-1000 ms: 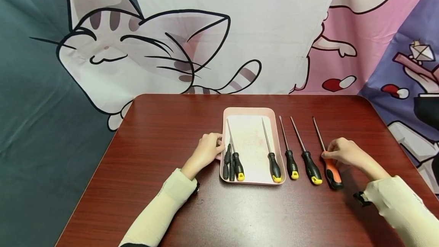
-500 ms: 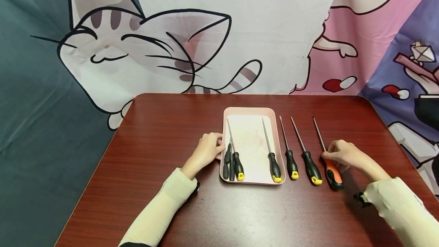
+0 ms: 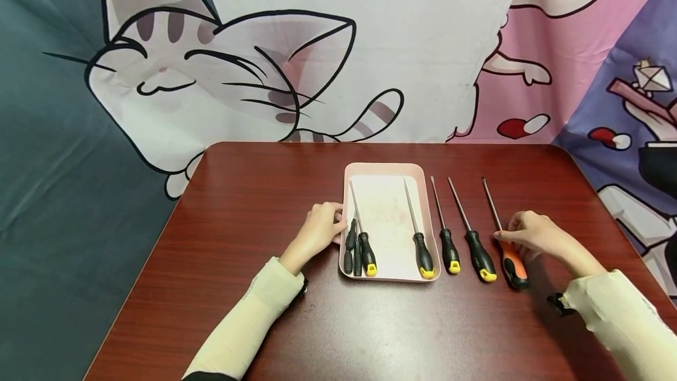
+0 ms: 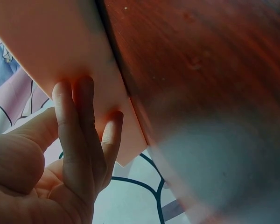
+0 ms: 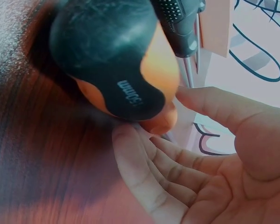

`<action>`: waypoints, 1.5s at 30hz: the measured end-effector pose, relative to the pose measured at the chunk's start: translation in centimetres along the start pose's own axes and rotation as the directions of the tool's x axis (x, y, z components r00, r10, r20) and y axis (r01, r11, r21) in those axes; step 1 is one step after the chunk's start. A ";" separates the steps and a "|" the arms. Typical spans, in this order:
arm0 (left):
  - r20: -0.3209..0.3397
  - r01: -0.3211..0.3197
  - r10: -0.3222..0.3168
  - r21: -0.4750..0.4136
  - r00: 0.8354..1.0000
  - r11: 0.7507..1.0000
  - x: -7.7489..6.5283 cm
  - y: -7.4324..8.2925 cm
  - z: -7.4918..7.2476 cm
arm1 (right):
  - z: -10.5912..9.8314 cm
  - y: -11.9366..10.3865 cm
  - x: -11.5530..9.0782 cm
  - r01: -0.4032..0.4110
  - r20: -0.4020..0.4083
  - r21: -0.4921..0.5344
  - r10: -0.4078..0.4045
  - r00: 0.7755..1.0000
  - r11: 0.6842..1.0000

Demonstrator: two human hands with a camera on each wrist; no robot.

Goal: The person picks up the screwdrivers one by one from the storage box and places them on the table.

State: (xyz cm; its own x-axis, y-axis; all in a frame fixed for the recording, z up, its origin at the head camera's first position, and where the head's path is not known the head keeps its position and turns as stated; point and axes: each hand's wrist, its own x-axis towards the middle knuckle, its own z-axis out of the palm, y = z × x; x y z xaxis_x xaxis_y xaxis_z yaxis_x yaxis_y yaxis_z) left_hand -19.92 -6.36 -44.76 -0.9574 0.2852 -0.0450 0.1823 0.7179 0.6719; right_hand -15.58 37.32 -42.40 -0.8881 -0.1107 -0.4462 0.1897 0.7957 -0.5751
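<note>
My left hand [image 3: 317, 225] is at the left side of a pink tray [image 3: 383, 169], thumb over the rim. In the left wrist view its fingers [image 4: 65, 116] press against the tray's outer wall. On the right, my right hand [image 3: 534, 234] pinches an orange and black screwdriver [image 3: 514, 266] where handle meets shaft; thumb and index finger sit on opposite sides of the handle in the right wrist view. The shaft points away from me. Inside the tray lie a black-and-yellow screwdriver [image 3: 423, 257] at right, another one [image 3: 367, 254] at left, and small dark screwdrivers [image 3: 349, 251] beside that.
Between tray and right hand, two black-and-yellow screwdrivers lie in a row on the table: a slimmer one [image 3: 449, 251] and a thicker one [image 3: 480, 257]. The brown wooden table [image 3: 254, 181] ends at a cartoon-printed cloth [image 3: 423, 46] behind.
The head view has tilted slightly. The right hand's fingers have shifted a little at the orange screwdriver's handle; the left hand and the tray have stayed in place.
</note>
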 end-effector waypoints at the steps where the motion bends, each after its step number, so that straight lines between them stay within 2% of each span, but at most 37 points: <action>1: -0.001 0.000 0.000 -0.001 1.000 1.000 0.0 0.0 0.0 | -0.1 -0.1 0.0 -0.001 -0.002 0.000 0.001 1.000 1.000; 9: 0.000 0.001 -0.001 -0.004 1.000 1.000 0.1 0.0 0.1 | -0.3 -0.8 -0.3 0.008 -0.010 -0.017 -0.008 1.000 1.000; 16: 0.006 0.006 -0.006 -0.028 1.000 1.000 0.1 0.0 0.1 | -0.5 -1.6 -0.2 0.020 -0.045 -0.092 -0.024 0.999 0.996; 22: 0.008 0.004 -0.004 -0.027 1.000 1.000 0.1 0.0 0.1 | -0.5 -2.8 -0.2 0.086 -0.111 -0.171 -0.106 0.988 0.981; 29: 0.015 0.013 -0.013 -0.025 1.000 1.000 0.1 -0.1 0.2 | -0.3 -5.1 -0.1 0.149 -0.169 -0.200 -0.184 0.968 0.968; 39: 0.014 0.011 -0.011 -0.016 1.000 1.000 -0.1 0.1 0.1 | -0.5 -9.0 0.3 0.200 -0.155 -0.166 -0.225 0.962 0.966; 45: 0.007 0.014 -0.014 -0.011 1.000 1.000 0.0 0.1 0.0 | -0.6 -11.3 0.9 0.238 -0.159 -0.227 -0.278 0.947 0.944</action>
State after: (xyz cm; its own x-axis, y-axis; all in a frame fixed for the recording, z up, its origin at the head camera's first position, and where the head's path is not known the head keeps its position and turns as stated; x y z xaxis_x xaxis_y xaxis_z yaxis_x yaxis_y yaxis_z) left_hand -19.91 -6.22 -44.70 -0.9582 0.2798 -0.0593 0.1668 0.7150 0.6789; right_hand -18.73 28.55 -35.89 -0.9608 -0.2308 -0.1538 -0.1277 0.8604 -0.4934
